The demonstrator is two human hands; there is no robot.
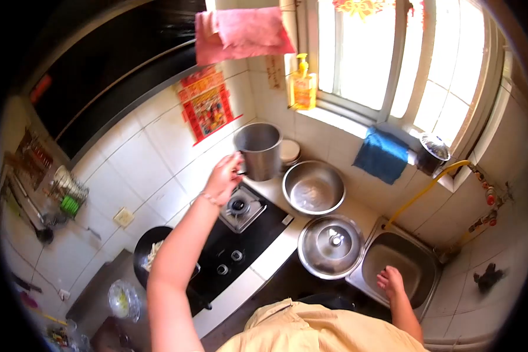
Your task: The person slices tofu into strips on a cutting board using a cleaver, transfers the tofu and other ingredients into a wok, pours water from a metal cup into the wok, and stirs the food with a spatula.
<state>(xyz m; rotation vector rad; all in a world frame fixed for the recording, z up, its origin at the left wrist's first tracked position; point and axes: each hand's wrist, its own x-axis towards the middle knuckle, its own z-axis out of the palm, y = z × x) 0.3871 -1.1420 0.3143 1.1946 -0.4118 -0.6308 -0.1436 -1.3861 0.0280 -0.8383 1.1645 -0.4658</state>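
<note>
A tall metal pot [261, 152] is held up by its handle in my left hand [224, 179], near the wall corner behind the stove. Below it shows the bare burner [239, 205] of the black gas stove [217, 243]. My right hand [390, 280] hangs over the sink [408, 264], fingers loosely curled and apart, with nothing seen in them. Left of that hand, a round metal lid [331, 246] lies on the counter. Behind the lid stands a metal basin [314, 188]. Part of a black pan [144, 249] with pale food shows beyond my left forearm.
A small lidded container [288, 152] stands behind the basin. A yellow hose [422, 196] runs from the taps to the sink. A blue cloth [382, 154] hangs below the window. A plastic-covered bowl [124, 300] is at the left, and a range hood [117, 70] hangs overhead.
</note>
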